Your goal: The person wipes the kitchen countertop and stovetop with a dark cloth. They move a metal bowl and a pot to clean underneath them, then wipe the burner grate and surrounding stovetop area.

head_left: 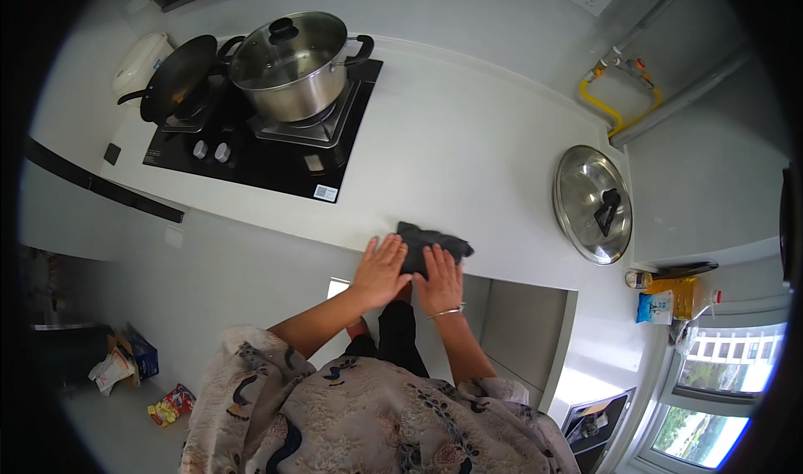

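Observation:
A dark grey cloth point(418, 262) lies bunched at the front edge of the white countertop point(468, 165). My right hand point(441, 283) rests flat on the cloth, fingers stretched out and a little apart, with a bracelet at the wrist. Against the cloth's left side lies my left hand point(381, 272), its fingers extended and its thumb pointing toward the right hand. Both palms face down. Part of the cloth is hidden under the hands.
Left at the back, a black gas hob point(276, 169) carries a lidded steel pot point(297, 94) and a dark wok point(180, 77). A large steel lid point(585, 173) leans at the right wall. Beyond it stands an oil bottle point(684, 297). Below the counter is an open recess point(523, 323).

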Demonstrator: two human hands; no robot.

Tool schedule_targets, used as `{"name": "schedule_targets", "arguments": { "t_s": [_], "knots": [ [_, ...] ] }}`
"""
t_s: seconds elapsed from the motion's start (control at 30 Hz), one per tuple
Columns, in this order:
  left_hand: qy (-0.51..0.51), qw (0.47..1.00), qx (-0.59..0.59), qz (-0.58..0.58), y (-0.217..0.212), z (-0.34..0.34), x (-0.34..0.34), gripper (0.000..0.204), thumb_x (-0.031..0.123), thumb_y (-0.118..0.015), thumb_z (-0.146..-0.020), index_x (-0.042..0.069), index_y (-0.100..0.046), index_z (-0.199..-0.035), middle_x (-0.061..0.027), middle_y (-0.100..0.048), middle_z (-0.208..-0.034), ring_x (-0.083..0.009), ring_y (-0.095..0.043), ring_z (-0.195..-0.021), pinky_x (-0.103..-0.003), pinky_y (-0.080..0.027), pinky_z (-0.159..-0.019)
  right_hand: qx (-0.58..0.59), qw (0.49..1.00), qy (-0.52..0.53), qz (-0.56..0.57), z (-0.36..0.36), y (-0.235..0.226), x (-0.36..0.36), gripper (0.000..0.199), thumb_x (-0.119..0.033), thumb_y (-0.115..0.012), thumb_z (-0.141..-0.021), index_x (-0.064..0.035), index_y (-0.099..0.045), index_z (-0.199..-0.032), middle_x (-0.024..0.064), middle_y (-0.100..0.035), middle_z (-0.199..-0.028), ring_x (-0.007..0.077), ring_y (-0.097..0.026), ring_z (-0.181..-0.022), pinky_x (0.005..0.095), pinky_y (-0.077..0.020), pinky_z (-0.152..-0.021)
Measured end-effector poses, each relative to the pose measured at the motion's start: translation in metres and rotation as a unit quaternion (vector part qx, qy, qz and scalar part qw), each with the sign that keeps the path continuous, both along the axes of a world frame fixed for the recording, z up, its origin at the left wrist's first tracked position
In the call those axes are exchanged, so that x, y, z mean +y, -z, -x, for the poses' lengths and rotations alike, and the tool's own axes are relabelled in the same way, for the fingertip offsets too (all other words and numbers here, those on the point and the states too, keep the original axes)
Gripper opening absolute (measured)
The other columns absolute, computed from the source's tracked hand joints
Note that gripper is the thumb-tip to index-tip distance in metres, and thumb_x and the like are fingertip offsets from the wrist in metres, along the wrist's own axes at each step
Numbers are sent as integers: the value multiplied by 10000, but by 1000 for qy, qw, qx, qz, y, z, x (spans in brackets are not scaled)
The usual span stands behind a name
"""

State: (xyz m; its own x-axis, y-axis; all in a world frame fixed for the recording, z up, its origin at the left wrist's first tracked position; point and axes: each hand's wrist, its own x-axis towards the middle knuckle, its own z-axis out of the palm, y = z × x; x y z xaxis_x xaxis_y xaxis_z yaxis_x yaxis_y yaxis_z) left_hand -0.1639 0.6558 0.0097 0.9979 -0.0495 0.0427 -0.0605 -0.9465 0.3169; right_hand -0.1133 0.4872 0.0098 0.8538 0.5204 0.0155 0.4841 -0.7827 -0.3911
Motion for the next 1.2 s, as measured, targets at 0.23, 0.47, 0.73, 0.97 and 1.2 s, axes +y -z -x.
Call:
{"name": "schedule_targets", "arguments": {
  "t_s": [0.23, 0.47, 0.73, 0.97, 1.2],
  "knots": [
    [39, 999, 30, -15, -1, -107, -58, 682, 456, -480, -925, -8, -365, -1412, -178, -294, -1507, -287, -176, -1438, -508, -67, -1155, 1, 994, 89, 66, -69, 13, -44, 704, -316, -562, -843, -135, -302, -1471, 117, -278, -1525, 340, -267, -1385, 564, -226, -1096],
    [32, 999, 1, -35, 4, -272, -56, 594, 413, -416, -967, 66, -343, -1444, -93, -284, -1528, -269, -154, -1443, -532, -69, -1149, -65, 983, 159, 65, -235, 30, -31, 696, -395, -516, -877, -139, -274, -1477, 135, -251, -1531, 346, -258, -1383, 593, -225, -1087],
    [-77, 991, 84, -67, 2, -353, 26, 547, 361, -343, -996, 144, -260, -1491, -9, -214, -1562, -240, -117, -1454, -517, -44, -1156, -11, 992, 49, 119, -353, 19, 53, 689, -504, -453, -909, -200, -247, -1493, 82, -190, -1559, 305, -188, -1415, 586, -146, -1119],
    [-109, 988, 88, -64, 1, -286, 64, 579, 363, -381, -984, 111, -251, -1488, -63, -212, -1559, -253, -133, -1449, -492, -68, -1161, -6, 993, 1, 117, -296, 13, 97, 683, -445, -464, -891, -198, -254, -1492, 54, -184, -1563, 275, -177, -1417, 554, -120, -1134],
    [-72, 997, 25, -24, 14, -138, 58, 632, 368, -495, -927, 69, -312, -1453, -127, -260, -1531, -275, -207, -1427, -484, -113, -1154, -28, 996, -17, 79, -153, 18, 78, 715, -434, -520, -860, -164, -281, -1478, 88, -218, -1545, 308, -220, -1394, 581, -124, -1124]
  ]
}}
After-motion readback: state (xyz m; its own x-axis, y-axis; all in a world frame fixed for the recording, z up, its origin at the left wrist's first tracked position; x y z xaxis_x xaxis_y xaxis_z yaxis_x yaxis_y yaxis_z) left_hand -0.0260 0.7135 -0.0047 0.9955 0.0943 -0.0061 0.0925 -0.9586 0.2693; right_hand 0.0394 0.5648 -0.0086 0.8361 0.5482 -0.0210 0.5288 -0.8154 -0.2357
